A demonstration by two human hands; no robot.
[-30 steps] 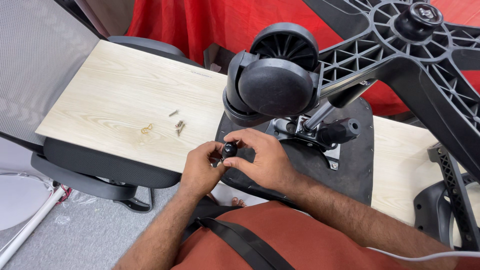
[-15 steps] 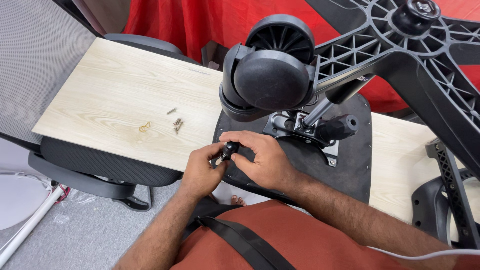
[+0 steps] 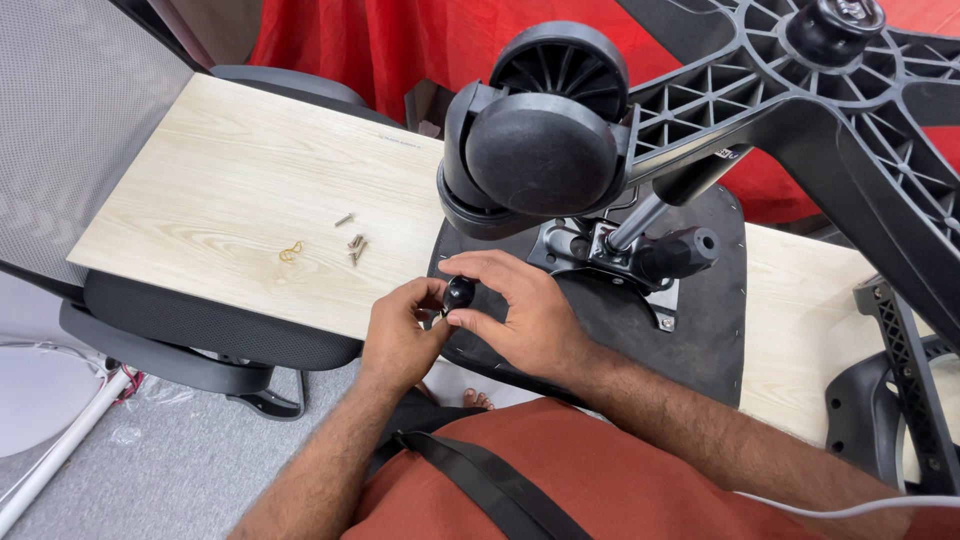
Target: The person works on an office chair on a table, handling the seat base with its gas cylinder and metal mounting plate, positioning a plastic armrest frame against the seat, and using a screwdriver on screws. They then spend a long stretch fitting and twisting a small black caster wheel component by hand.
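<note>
At the far left stands a grey mesh chair back [image 3: 70, 130], and below it a black seat cushion [image 3: 200, 330] carries a light wooden board [image 3: 230, 180]. On the board lie a few small screws [image 3: 353, 243] and, just beside them, a small yellow bent piece [image 3: 290, 252]; both are well apart from the hands.

Near the middle, the left hand [image 3: 400, 335] has its fingers curled, and the tips press on the left side of a small black knob [image 3: 458, 293]. The right hand [image 3: 525, 310] comes from the other side: thumb and forefinger pinch the knob, and the other fingers arch loosely over it. The knob is between the two hands, at the front edge of the upturned black seat pan [image 3: 690, 330], just over the board's edge.

Behind the hands are the metal tilt mechanism [image 3: 600, 250] with its black lever handle [image 3: 680, 255], then the big castor wheel [image 3: 540, 150] and the star base [image 3: 800, 90] at the right.

To do this step well, I think one hand should hold steady while the other turns, with a light and straight grip, because such a small round piece slips easily and could fall down to the grey floor [image 3: 170, 460].
</note>
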